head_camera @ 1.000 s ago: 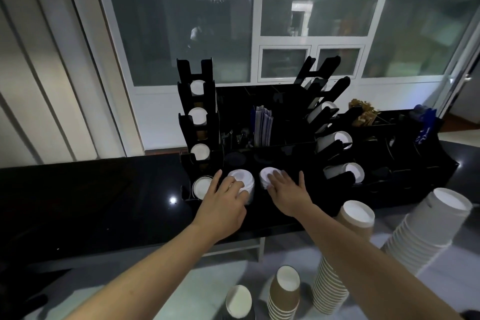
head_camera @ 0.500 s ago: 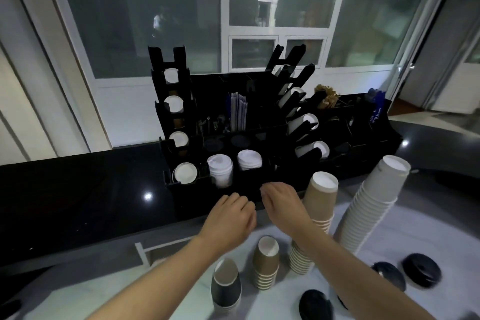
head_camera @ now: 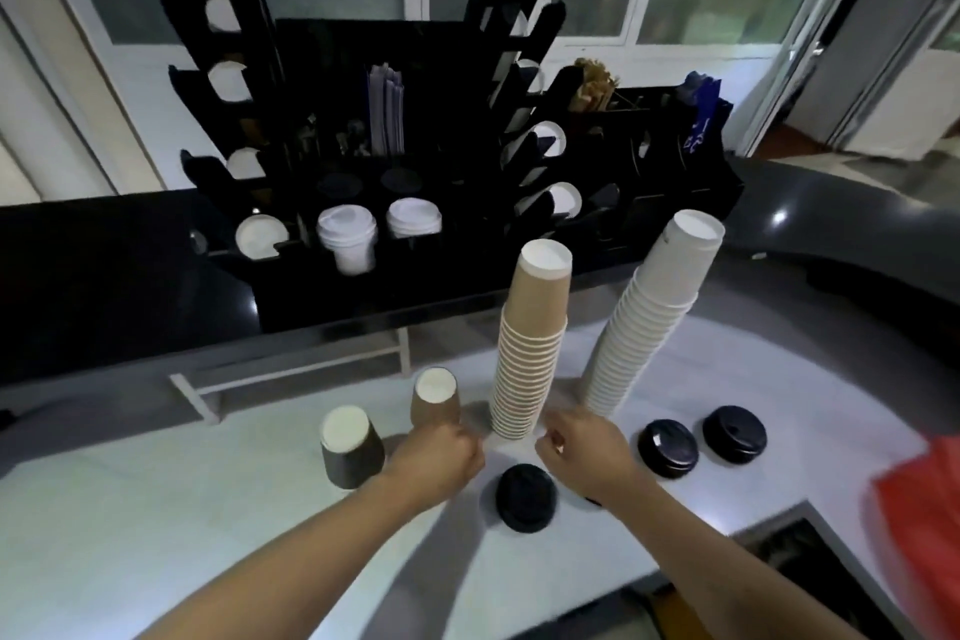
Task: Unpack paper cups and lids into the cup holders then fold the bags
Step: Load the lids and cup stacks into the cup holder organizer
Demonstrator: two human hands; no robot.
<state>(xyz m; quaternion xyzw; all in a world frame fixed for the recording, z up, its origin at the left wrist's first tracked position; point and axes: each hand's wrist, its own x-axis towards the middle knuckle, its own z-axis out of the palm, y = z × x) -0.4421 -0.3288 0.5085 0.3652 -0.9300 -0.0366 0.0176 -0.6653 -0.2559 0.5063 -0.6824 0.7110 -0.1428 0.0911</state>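
Two hands low over the worktop (head_camera: 156,509), flanking the foot of the brown stack (head_camera: 530,353), the landmark here. Left hand (head_camera: 436,457) just left of that foot, fingers curled, nothing seen in the grip; right hand (head_camera: 587,452) just right of it, likewise curled and apparently empty, though blur leaves both uncertain. Judged as the reach step of unpacking: about to take the brown stack for the holder (head_camera: 467,203), well behind it. Just left of the stack, a short brown cup pile (head_camera: 436,400) and a dark cup pile (head_camera: 350,447); right of it, a tall white stack (head_camera: 654,322), leaning. In front, one black lid (head_camera: 524,496); right of that, two more lids (head_camera: 701,437). White lids (head_camera: 379,224) already seated in the holder. Next move likely calls for closing both grips low on the stack, lifting without tipping, and feeding it into a free slot. No bags clearly visible; something red (head_camera: 924,509) at the far right edge, unidentifiable.
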